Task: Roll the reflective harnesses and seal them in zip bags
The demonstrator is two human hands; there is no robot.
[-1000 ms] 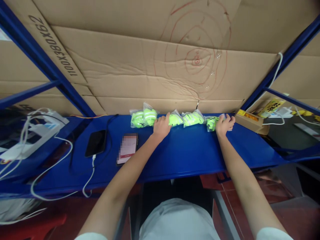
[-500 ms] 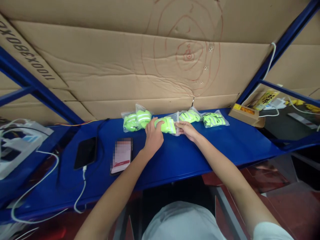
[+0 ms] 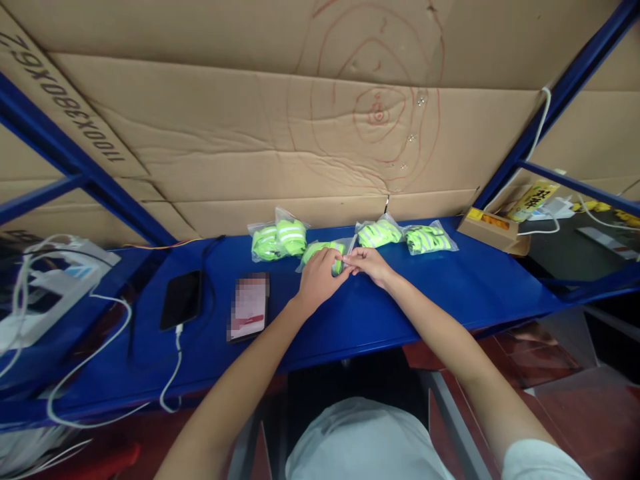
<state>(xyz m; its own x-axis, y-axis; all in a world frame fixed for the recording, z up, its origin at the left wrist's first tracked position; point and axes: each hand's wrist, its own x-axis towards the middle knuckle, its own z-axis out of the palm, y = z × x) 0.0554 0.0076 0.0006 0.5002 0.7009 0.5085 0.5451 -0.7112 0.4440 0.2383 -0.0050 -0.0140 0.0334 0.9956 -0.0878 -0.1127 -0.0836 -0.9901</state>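
Observation:
A clear plastic bag with a folded neon-yellow reflective item inside lies on the blue table between my hands. My left hand is over its near side, with thumb and fingers meeting at the bag's right end. My right hand pinches that same open-end edge. Behind my left hand, similar bagged reflective items rest close together. Farther right are another bagged item and a flatter bagged one. My fingers hide part of the held bag.
On the blue table, a phone with a lit screen and a dark phone on a white cable lie left. A white power strip with cables is farther left. An open cardboard box stands right; a cardboard wall rises behind.
My left hand has slid right along the bag to its end, meeting my right hand. The bag has turned slightly and shifted a little left. The camera view has shifted slightly.

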